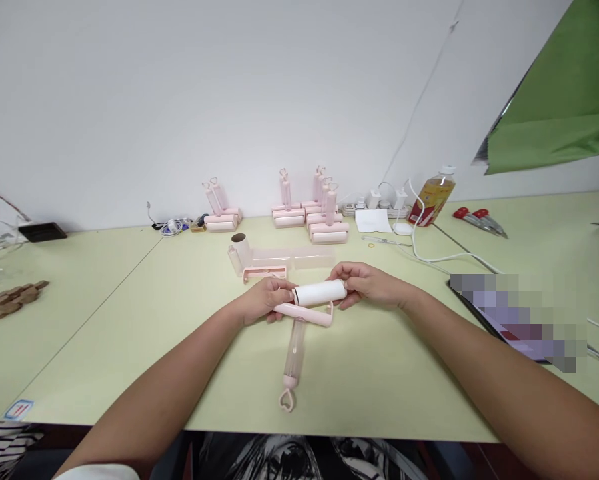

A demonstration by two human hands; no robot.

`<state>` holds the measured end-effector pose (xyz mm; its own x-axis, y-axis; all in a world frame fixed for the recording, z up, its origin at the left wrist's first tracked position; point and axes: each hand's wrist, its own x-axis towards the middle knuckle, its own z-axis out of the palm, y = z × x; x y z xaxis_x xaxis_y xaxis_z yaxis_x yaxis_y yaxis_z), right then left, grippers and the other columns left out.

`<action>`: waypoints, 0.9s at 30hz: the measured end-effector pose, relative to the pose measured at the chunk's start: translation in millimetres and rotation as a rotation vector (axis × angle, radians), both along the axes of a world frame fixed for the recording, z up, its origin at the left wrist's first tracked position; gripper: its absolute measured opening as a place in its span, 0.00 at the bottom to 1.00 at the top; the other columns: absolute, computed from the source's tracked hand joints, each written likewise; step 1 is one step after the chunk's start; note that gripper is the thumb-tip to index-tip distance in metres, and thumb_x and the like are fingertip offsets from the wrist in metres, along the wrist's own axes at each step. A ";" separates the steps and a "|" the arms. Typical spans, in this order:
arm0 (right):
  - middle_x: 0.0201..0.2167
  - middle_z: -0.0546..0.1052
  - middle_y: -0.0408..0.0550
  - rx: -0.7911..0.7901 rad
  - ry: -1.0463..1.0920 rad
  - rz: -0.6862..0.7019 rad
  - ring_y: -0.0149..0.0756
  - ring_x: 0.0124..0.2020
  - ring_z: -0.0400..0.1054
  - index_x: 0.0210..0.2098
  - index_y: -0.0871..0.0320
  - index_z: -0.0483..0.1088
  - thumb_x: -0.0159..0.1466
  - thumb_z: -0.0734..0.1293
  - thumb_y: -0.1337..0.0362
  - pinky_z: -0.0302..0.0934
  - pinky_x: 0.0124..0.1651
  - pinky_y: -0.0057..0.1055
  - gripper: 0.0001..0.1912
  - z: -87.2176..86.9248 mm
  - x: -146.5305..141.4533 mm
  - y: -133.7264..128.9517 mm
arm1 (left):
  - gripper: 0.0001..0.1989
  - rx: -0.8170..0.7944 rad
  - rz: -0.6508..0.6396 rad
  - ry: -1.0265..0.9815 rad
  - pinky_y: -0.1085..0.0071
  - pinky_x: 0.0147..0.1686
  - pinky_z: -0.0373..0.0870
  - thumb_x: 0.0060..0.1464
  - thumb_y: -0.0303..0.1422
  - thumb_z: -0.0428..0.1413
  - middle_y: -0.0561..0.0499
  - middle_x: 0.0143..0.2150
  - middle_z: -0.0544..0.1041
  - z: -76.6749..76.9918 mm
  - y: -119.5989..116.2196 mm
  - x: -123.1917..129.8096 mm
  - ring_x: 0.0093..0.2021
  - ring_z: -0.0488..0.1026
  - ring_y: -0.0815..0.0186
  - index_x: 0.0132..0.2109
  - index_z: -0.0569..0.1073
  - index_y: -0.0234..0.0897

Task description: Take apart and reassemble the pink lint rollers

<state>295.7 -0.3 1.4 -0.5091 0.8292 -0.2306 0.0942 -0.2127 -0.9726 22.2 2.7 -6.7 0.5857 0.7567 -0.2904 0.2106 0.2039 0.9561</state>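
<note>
A white lint roll (320,292) lies crosswise in front of me, just above a pink lint roller holder (304,313). My right hand (367,283) is closed on the roll's right end, with thumb and fingers around it. My left hand (264,300) grips the holder's left end, its thumb against the left end of the roll. From the holder, a clear pink handle (294,350) points towards me and ends in a heart-shaped loop (287,400). The left-hand fingers are partly hidden beneath the holder.
Behind my hands are a pink roller cover (265,273), a cardboard-cored roll (241,250) and clear plastic boxes (313,257). Several assembled lint rollers (328,232) stand along the wall. Right of them are a juice bottle (433,197), cables, red-handled pliers (479,220) and a tablet (514,327).
</note>
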 end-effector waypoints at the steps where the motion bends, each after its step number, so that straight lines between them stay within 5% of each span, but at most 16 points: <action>1: 0.35 0.77 0.46 -0.019 -0.020 -0.009 0.37 0.36 0.77 0.40 0.57 0.67 0.58 0.64 0.70 0.74 0.39 0.33 0.10 -0.4 0.2 0.4 | 0.20 -0.014 -0.008 0.004 0.81 0.11 0.56 0.51 0.35 0.56 0.51 0.22 0.74 0.2 0.3 -0.5 0.13 0.63 0.75 0.50 0.74 0.30; 9: 0.25 0.71 0.41 0.073 -0.318 -0.028 0.28 0.21 0.70 0.42 0.56 0.68 0.56 0.62 0.73 0.63 0.19 0.21 0.15 1.1 4.5 1.6 | 0.23 -0.069 0.013 0.005 0.81 0.11 0.57 0.51 0.35 0.56 0.50 0.26 0.76 1.9 0.0 -0.8 0.15 0.64 0.75 0.54 0.71 0.31; 15: 0.22 0.69 0.38 0.154 -0.462 0.010 0.25 0.18 0.63 0.53 0.52 0.68 0.55 0.64 0.70 0.57 0.15 0.19 0.25 5.2 6.0 -1.9 | 0.24 -0.100 0.034 0.003 0.82 0.10 0.54 0.50 0.36 0.58 0.51 0.24 0.75 4.5 -0.7 0.1 0.16 0.67 0.74 0.54 0.70 0.33; 21: 0.18 0.67 0.37 0.203 -0.490 -0.039 0.23 0.13 0.58 0.44 0.56 0.75 0.60 0.64 0.63 0.51 0.13 0.19 0.15 1.7 1.1 -0.3 | 0.25 -0.101 0.051 0.018 0.82 0.11 0.56 0.50 0.35 0.59 0.52 0.25 0.75 8.4 -2.4 1.2 0.16 0.67 0.75 0.56 0.69 0.34; 27: 0.09 0.62 0.33 0.150 -0.423 -0.184 0.22 0.08 0.51 0.43 0.59 0.74 0.59 0.61 0.65 0.45 0.10 0.18 0.15 -1.1 -4.5 0.8 | 0.28 -0.082 0.084 0.065 0.81 0.12 0.59 0.50 0.33 0.58 0.53 0.24 0.74 10.7 -5.1 3.1 0.16 0.66 0.73 0.59 0.64 0.35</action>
